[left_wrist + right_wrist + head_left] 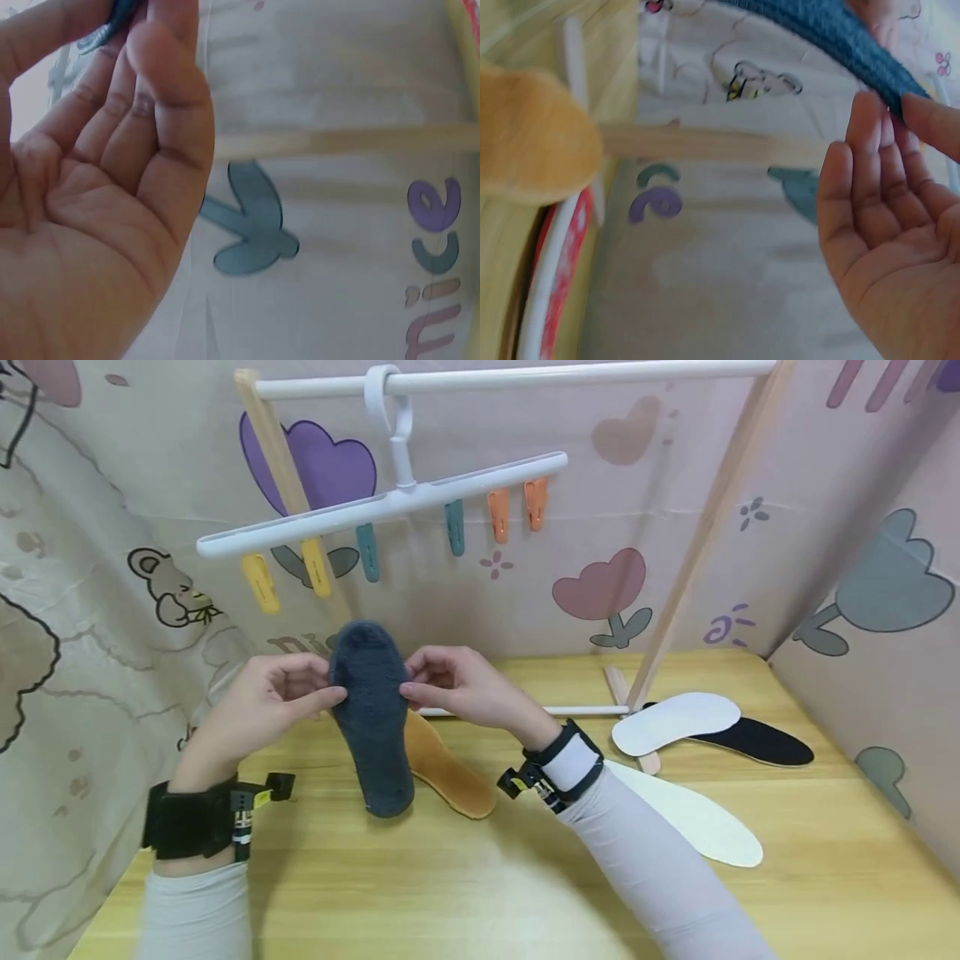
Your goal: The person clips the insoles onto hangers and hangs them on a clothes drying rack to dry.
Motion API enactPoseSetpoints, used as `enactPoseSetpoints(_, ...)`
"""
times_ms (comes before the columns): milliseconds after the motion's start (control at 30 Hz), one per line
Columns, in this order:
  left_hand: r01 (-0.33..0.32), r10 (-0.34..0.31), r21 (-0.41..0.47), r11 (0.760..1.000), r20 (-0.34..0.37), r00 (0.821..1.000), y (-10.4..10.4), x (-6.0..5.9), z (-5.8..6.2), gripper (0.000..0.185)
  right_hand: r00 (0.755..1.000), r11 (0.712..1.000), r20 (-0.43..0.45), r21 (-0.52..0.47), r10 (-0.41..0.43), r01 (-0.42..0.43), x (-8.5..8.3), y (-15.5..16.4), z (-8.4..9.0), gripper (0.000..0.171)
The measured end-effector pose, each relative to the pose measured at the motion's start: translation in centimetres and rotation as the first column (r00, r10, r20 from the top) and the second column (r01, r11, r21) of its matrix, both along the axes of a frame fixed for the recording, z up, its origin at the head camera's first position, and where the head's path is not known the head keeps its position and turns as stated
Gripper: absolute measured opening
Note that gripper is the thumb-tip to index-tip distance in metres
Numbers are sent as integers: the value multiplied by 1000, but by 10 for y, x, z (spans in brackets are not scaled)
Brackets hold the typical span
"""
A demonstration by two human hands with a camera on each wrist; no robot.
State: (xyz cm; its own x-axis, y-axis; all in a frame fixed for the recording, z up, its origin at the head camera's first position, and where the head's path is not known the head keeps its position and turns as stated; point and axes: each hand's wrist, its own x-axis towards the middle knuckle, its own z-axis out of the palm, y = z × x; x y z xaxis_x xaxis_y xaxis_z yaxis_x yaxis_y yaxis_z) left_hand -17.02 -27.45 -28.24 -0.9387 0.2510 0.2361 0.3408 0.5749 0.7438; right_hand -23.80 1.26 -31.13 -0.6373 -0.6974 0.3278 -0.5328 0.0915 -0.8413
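Note:
A fuzzy dark blue-grey insole (371,710) is held upright above the wooden table (465,893), toe end up. My left hand (270,702) pinches its left edge and my right hand (453,685) pinches its right edge. In the right wrist view the blue insole (832,37) runs across the top, with the right hand's fingertips (922,112) on it. The left wrist view shows the left palm (97,187) and a sliver of the blue insole (112,22) at the fingertips. A tan insole (446,768) lies on the table behind it.
A white hanger (382,506) with yellow, teal and orange clips hangs from the white rail (525,377) of a wooden rack. On the table to the right lie a white insole (675,722), a black insole (757,739) and another white insole (697,818). Patterned cloth walls enclose the space.

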Motion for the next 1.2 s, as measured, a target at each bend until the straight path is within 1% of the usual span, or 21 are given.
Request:
enactPoseSetpoints(133, -25, 25, -10, 1000, -2, 1000, -18, 5, 2, 14, 999, 1000, -45, 11, -9, 10, 2, -17, 11, 19)
enactPoseSetpoints(233, -27, 28, 28, 999, -2, 1000, -27, 6, 3, 12, 996, 998, -78, 40, -43, 46, 6, -26, 21, 24)
enactPoseSetpoints(400, -54, 53, 71, 996, 10, 999, -42, 10, 4, 11, 995, 997, -85, 47, -58, 62, 10, -44, 36, 32)
enactPoseSetpoints(533, -55, 54, 73, 996, 17, 998, -52, 12, 4, 11, 994, 997, -90, 48, -63, 68, 12, -56, 47, 38)
enactPoseSetpoints(733, -60, 59, 65, 996, 23, 998, -63, 13, 6, 11, 990, 995, -126, 65, -67, 75, 12, -75, 62, 44)
enactPoseSetpoints(867, -66, 65, 71, 995, 25, 998, -68, 14, 6, 10, 991, 995, -119, 64, -66, 74, 12, -88, 71, 47)
enactPoseSetpoints(1033, -65, 63, 72, 995, 21, 998, -74, 14, 4, 10, 991, 991, -93, 83, -99, 106, 11, -101, 82, 50)
enactPoseSetpoints(1200, -57, 56, 69, 996, 16, 998, -78, 14, 4, 8, 990, 985, -77, 112, -121, 129, 9, -111, 88, 54)
